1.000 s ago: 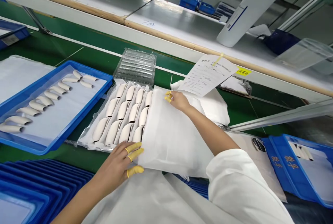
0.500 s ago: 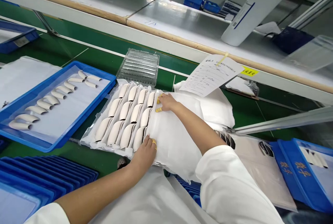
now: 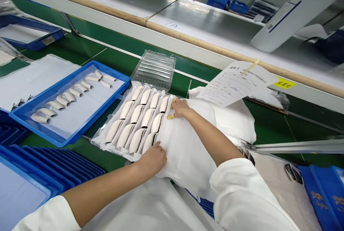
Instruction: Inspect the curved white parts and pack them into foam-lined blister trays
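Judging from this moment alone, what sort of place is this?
Probably a factory workbench for packing or sorting parts: matching curved pieces sit in neat rows, blue trays are stacked nearby, and a printed form hangs taped to the shelf edge.

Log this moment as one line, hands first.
left hand: near end of white sheet, left edge | right hand: far end, same edge | clear tray: curved pieces in rows | blue tray: loose pieces

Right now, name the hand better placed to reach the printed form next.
Probably the right hand: it lies nearer the printed form; the left hand is farther, at the near side of the filled tray.
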`<state>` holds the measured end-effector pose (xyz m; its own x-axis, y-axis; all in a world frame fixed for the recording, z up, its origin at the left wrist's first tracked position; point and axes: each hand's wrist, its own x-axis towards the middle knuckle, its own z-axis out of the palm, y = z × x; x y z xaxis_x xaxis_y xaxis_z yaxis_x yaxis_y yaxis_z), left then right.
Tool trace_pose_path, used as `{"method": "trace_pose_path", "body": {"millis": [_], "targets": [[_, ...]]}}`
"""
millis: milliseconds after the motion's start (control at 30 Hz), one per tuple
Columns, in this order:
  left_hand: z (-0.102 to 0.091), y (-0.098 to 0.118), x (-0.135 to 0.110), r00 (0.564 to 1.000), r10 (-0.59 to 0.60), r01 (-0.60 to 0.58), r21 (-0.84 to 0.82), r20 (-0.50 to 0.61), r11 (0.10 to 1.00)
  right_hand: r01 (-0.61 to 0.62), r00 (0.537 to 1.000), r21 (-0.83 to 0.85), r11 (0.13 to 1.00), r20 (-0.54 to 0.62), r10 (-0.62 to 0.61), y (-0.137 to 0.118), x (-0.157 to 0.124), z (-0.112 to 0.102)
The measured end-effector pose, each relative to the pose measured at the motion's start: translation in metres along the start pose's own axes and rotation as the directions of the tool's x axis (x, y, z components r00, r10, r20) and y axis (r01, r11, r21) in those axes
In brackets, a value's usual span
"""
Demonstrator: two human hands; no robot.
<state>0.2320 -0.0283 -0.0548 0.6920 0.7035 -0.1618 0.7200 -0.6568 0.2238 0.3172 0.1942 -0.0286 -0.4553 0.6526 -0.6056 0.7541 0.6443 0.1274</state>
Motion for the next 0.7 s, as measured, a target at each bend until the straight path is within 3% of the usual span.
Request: {"method": "trace_pose_path", "body": {"millis": [200, 367, 467, 533, 600, 667, 700], "targets": [[-0.003, -0.007, -0.009, 0.998, 0.056, -0.056, -0.04, 0.012, 0.998, -0.01, 1.0, 0.007, 1.0, -0.003, 0.01, 0.002, 0.0, 0.001], [-0.001, -0.004, 0.009, 1.0, 0.03, -0.029, -0.07, 0.007, 0.997, -0.011, 1.0, 0.003, 1.0, -0.012, 0.011, 0.002, 0.003, -0.001], [-0.007, -0.002, 0.009, 0.999, 0.034, -0.035, -0.079, -0.02, 0.996, -0.009, 0.999, -0.001, 1.0, -0.035, 0.009, 0.001, 0.003, -0.006], [-0.013, -0.011, -0.006, 0.992, 0.056, -0.066, -0.091, -0.111, 0.994, -0.011, 0.998, 0.004, 1.0, -0.064, 0.011, 0.002, 0.001, -0.01], [-0.013, -0.037, -0.036, 0.942, 0.026, -0.073, -0.128, -0.335, 0.989, -0.027, 0.995, 0.016, 1.0, -0.097, 0.028, 0.002, -0.007, -0.013], [-0.004, -0.084, -0.075, 0.805, -0.171, 0.046, -0.227, -0.568, 0.973, -0.072, 0.986, 0.033, 0.997, -0.147, 0.076, 0.003, -0.021, -0.016], [0.006, -0.114, -0.095, 0.725, -0.336, 0.178, -0.307, -0.602, 0.935, -0.11, 0.976, 0.045, 0.993, -0.183, 0.116, 0.003, -0.03, -0.016]]}}
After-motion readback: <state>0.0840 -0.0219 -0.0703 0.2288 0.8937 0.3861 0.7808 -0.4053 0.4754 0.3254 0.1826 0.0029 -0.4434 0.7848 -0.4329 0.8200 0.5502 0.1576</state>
